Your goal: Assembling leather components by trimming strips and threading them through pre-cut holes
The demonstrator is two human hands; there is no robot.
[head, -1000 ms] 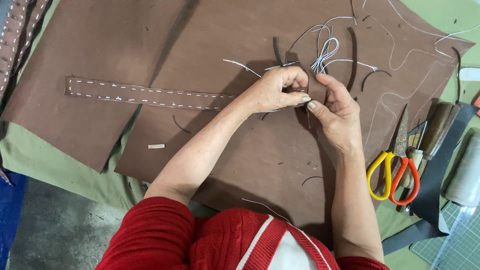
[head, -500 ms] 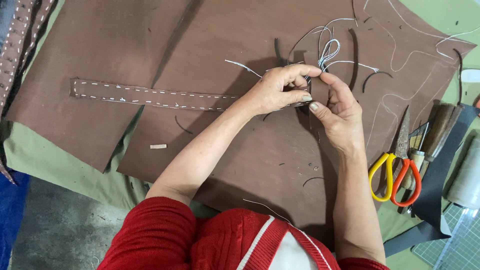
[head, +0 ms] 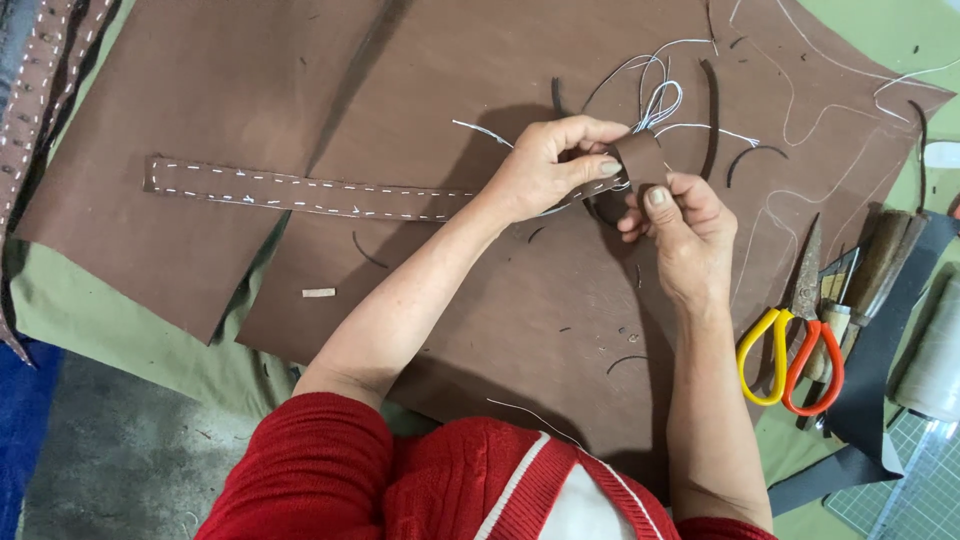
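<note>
Head view, left hand, right hand pinching strap end

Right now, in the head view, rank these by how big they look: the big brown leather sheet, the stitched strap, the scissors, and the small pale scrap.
1. Brown leather sheet, by far the largest.
2. Stitched strap, long and narrow.
3. Scissors, shorter than the strap, tip to handles.
4. Pale scrap, tiny.

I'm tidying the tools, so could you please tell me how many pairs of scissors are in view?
1: the scissors, with one yellow and one orange handle loop, lie to the right of the right hand among other tools; some could be hidden underneath.
</note>
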